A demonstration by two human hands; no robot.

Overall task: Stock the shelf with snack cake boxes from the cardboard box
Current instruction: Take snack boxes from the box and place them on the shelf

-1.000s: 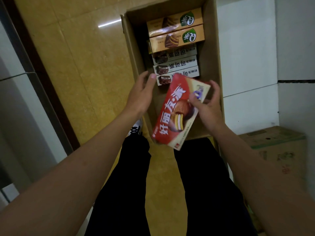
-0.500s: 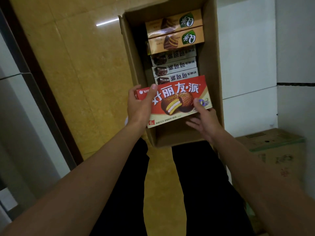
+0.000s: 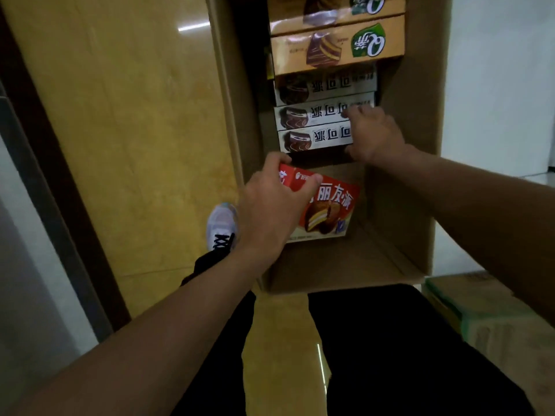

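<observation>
Boxes of snack cake lie packed in a row inside the tall open brown cardboard box (image 3: 402, 181) that fills the upper centre of the frame, each with its long axis running left to right across the carton; the nearest of them, a flat white box printed with a dark chocolate cake (image 3: 312, 140), sits just above centre, with two more white boxes like it (image 3: 318, 113) directly above, and two orange boxes with green leaf logos (image 3: 336, 49) at the top edge; the right hand (image 3: 374, 136) is the nearer one to this row, lying at the right-hand ends of the two nearest white boxes, fingers curled over their top edges and thumb low against the end of the nearest; whether it has truly closed on a box or only touches it I cannot tell; the next lift, I judge, turns on drawing that white box toward the lower frame into the bare front part of the carton; the left hand (image 3: 270, 208) grips a red rectangular box with a chocolate pie picture (image 3: 327, 208) at its upper left corner, thumb across the face, holding it tilted just below the white row, over the carton's near end; no shelf shows anywhere in view.
</observation>
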